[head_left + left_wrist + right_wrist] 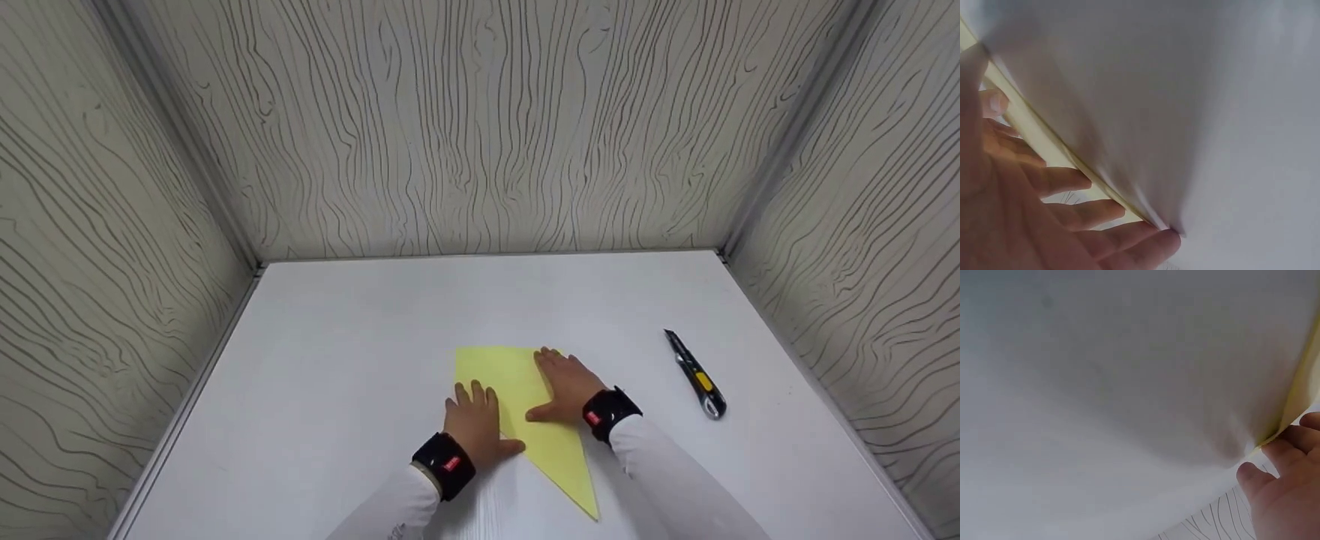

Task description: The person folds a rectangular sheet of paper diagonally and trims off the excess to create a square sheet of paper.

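1. A white table is sitting inside a booth of wood-grain walls on three sides.
2. A folded yellow paper is lying flat near the table's front edge, its point aiming toward the person.
3. The left hand is pressing its left edge, fingers straight.
4. The right hand is lying flat on the upper right part, gripping nothing.
5. A knife is resting well apart, to the right.
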### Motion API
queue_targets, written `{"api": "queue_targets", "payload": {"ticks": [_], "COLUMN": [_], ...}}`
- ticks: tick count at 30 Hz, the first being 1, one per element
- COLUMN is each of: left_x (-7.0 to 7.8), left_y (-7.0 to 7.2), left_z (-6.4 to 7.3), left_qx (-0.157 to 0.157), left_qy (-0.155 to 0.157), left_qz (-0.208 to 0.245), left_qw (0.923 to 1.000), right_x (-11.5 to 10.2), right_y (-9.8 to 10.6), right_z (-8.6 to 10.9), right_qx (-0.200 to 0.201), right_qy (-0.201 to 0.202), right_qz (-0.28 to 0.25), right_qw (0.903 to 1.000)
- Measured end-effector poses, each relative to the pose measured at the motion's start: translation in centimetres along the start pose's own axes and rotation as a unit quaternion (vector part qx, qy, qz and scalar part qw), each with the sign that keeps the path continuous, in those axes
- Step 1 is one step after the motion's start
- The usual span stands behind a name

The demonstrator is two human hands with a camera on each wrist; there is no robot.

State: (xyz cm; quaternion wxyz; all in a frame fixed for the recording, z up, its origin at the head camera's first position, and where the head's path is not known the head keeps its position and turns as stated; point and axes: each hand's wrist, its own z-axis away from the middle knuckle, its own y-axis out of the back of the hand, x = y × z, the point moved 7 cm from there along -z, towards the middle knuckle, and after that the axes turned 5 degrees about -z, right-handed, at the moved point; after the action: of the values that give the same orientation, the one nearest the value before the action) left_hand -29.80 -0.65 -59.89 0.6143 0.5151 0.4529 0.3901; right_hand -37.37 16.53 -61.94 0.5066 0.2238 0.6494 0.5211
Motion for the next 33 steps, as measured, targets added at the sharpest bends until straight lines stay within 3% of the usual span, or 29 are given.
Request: {"api": "queue_targets", "payload": {"ticks": [10,14,16,19,23,25,27,29,33], "left_x": [-0.2,-0.5,-1.1,-2.4,-4.5,-5.5,-6.4,-7.0,-7.7], "left_y": [0.0,0.0,0.1,0.6,0.8,0.6,0.5,0.4,0.0], "left_z": [0.0,-0.2,-0.4,-0.7,-1.5,-1.8,-2.1,-2.2,-2.2], "left_qx": [0.023,0.061,0.095,0.141,0.149,0.129,0.105,0.078,0.014], "left_qy": [0.001,0.009,0.022,0.043,0.066,0.072,0.077,0.08,0.096], "left_qz": [0.017,0.046,0.078,0.142,0.24,0.302,0.383,0.466,0.598], "left_qw": [0.9996,0.997,0.9922,0.9788,0.957,0.9418,0.9146,0.8779,0.7957], "right_x": [-2.0,-2.5,-2.6,-2.5,-1.9,-1.5,-1.3,-1.3,-1.3], "right_y": [2.4,3.1,3.2,3.5,4.1,4.3,4.5,4.8,5.3], "right_z": [0.4,0.6,0.8,1.1,1.5,1.7,1.9,2.1,2.5], "right_qx": [0.022,0.039,0.042,0.045,0.049,0.046,0.041,0.036,0.034], "right_qy": [-0.013,0.002,0.009,0.016,0.01,0.004,0.003,0.003,0.006], "right_qz": [-0.092,-0.115,-0.131,-0.163,-0.21,-0.24,-0.27,-0.293,-0.321], "right_qw": [0.9955,0.9926,0.9905,0.9855,0.9764,0.9697,0.9619,0.9553,0.9464]}}
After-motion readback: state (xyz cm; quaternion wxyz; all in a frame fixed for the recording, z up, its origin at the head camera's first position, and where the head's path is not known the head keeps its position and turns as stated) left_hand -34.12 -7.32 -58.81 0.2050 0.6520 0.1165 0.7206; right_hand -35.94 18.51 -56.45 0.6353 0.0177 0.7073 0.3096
